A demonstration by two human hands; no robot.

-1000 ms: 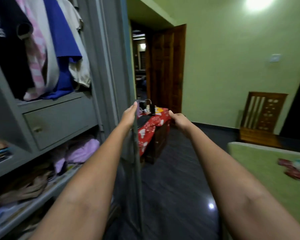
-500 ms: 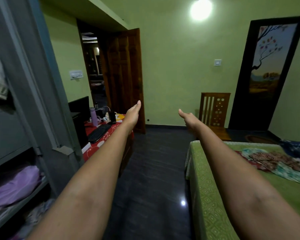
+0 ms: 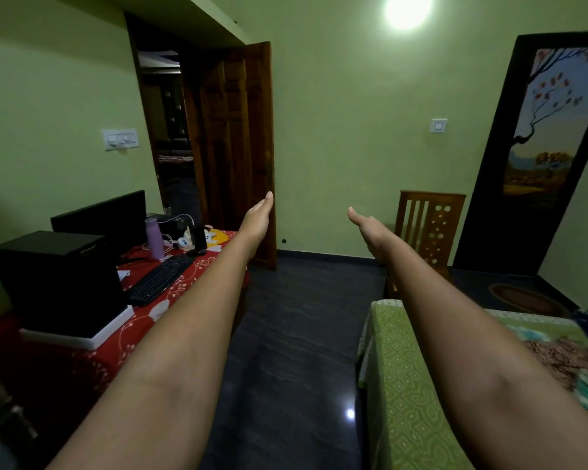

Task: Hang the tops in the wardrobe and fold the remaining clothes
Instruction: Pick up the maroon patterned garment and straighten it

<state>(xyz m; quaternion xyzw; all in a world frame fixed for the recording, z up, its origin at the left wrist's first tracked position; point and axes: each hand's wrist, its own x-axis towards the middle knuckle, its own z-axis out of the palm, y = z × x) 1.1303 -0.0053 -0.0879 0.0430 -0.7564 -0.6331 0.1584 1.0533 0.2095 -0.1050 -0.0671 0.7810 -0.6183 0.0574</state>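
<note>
My two bare arms reach out over the dark floor (image 3: 296, 334), nothing in either hand. Nearest on my right, the bed (image 3: 408, 385) with its green patterned cover carries the remaining clothes (image 3: 571, 361), a crumpled heap of brown, teal and blue fabric lying at its far right edge, well apart from both hands. On my left, the tabletop (image 3: 92, 354) under a red printed cloth bears a black box (image 3: 55, 279) on a white base, a black keyboard (image 3: 160, 279), a monitor (image 3: 106, 218) and a purple bottle (image 3: 154, 237). Further out, my left hand (image 3: 257, 220) is held flat with fingers straight and together, released and touching nothing. My right hand (image 3: 370, 228) is likewise extended, thumb uppermost, fingers released; how the lower ones lie I cannot tell. Beyond them a wooden chair (image 3: 428, 228) stands against the green wall, beside a dark-framed panel painted with a tree (image 3: 543, 137). A wooden door (image 3: 238, 147) stands open onto a dim passage. A round lamp (image 3: 408, 8) glows high on the wall.
</note>
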